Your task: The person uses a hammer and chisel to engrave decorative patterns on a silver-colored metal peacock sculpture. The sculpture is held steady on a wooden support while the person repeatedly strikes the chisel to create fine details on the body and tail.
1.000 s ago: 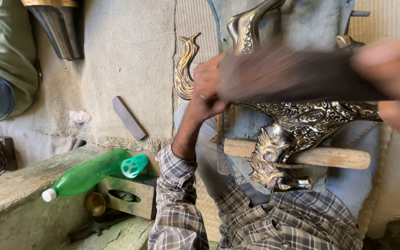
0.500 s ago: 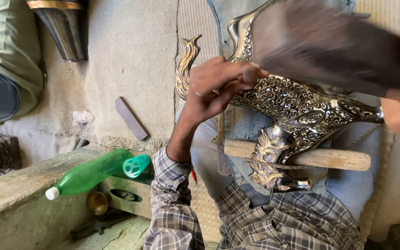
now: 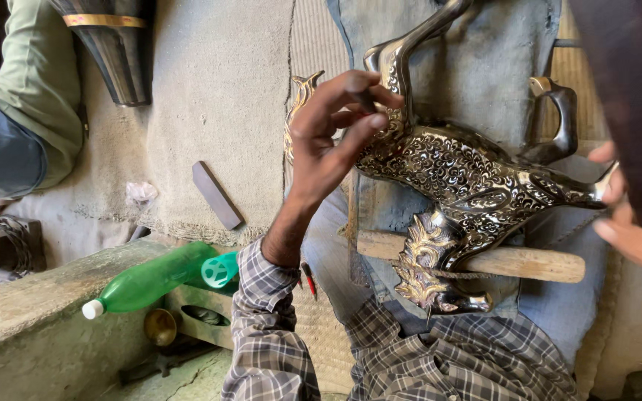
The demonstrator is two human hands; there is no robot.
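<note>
Head view shows the left hand (image 3: 332,134) with fingertips pinched on a small dark tool, too little of it showing to name, pressed to the neck of an engraved silver-and-black metal animal figure (image 3: 462,186) lying across the person's lap on a wooden stick (image 3: 514,261). At the right edge the right hand (image 3: 622,215) touches the figure's tip with loosely spread fingers, a blurred dark cloth (image 3: 626,96) above it. Left of the lap, a dark flat bar (image 3: 215,194) lies on the grey mat (image 3: 217,89), and a green plastic bottle (image 3: 154,278) rests on the concrete ledge (image 3: 24,312) beside another person's green sleeve (image 3: 27,82).
</note>
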